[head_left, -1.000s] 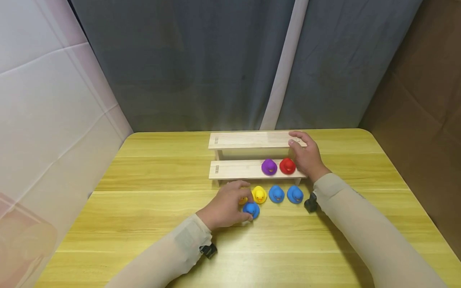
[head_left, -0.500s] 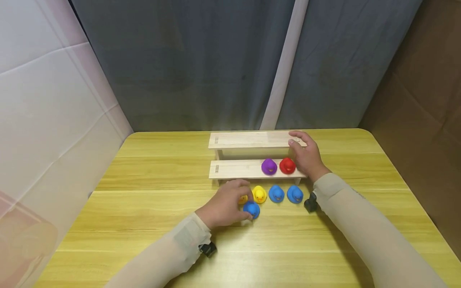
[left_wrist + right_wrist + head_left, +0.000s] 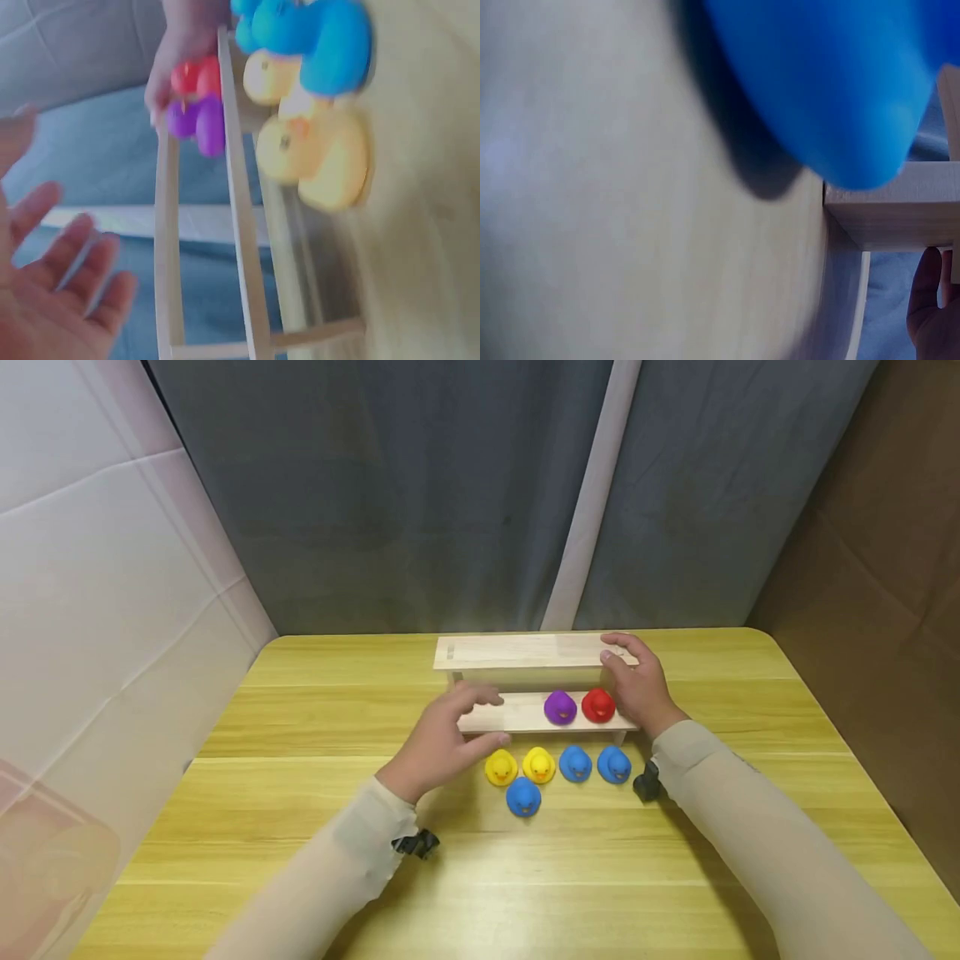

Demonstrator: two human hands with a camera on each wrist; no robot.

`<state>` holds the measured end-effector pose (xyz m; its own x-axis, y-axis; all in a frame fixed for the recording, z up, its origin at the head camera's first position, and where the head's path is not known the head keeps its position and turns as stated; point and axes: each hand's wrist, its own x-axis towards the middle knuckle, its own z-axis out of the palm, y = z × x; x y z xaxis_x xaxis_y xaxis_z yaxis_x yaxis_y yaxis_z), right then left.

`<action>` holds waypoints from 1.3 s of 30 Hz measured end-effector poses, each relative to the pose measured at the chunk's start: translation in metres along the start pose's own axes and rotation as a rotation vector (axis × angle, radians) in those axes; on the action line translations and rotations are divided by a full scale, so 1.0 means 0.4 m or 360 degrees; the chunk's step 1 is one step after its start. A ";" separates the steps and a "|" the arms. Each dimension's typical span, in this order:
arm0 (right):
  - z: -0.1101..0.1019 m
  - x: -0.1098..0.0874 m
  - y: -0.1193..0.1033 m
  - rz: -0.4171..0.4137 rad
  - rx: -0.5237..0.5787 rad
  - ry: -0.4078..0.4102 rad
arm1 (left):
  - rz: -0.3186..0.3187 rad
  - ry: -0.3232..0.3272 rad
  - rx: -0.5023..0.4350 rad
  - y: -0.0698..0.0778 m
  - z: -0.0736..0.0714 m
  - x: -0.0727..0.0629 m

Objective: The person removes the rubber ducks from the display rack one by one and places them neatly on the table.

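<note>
My left hand point(image 3: 438, 739) hovers with thumb and fingers spread before the left part of a two-step wooden rack point(image 3: 517, 652), holding nothing. In the left wrist view its fingers point(image 3: 82, 262) are apart. At the rack's right end my right hand point(image 3: 643, 687) grips the upper step between thumb and fingers. A purple rubber duck point(image 3: 560, 707) and a red rubber duck point(image 3: 598, 705) sit on the lower step. In front, two yellow ducks point(image 3: 501, 767) and two blue ducks point(image 3: 575, 764) form a row on the table. Another blue duck point(image 3: 523, 797) stands nearer me.
The wood-grain table point(image 3: 300, 827) carries the rack near its back edge. Behind hangs a grey curtain point(image 3: 375, 502) with a pale strip. White cloth point(image 3: 97, 568) borders the left side and a brown panel point(image 3: 870, 552) the right.
My left hand has let go of the near blue duck and moved up and left toward the rack, fingers spreading. The duck stays on the table. My right hand has not moved.
</note>
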<state>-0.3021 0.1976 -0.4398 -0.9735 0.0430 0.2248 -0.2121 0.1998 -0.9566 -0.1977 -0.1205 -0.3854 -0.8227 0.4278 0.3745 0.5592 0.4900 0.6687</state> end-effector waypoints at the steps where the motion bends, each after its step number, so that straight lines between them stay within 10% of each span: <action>1: 0.001 -0.001 -0.002 0.0006 0.0000 0.0000 | 0.0017 0.0089 -0.0031 -0.006 -0.008 0.005; 6: 0.002 -0.016 -0.032 0.0002 0.0001 -0.0003 | 0.0015 0.0455 -0.0185 -0.039 -0.032 0.027; 12: -0.003 -0.029 -0.060 0.0023 -0.0033 -0.0014 | -0.0286 0.0642 -0.0229 -0.084 -0.030 0.055; 21: -0.014 -0.007 -0.007 0.0000 -0.0063 0.0019 | -0.0602 0.0624 -0.0295 -0.148 -0.004 0.107; 39: -0.013 0.001 -0.013 -0.0002 -0.0164 -0.0088 | -0.0741 0.0571 -0.0401 -0.218 0.012 0.139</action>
<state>-0.3009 0.2016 -0.4340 -0.9771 -0.0105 0.2127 -0.2060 0.2996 -0.9315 -0.2916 -0.1360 -0.4259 -0.9813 -0.0894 0.1706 0.1293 0.3509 0.9275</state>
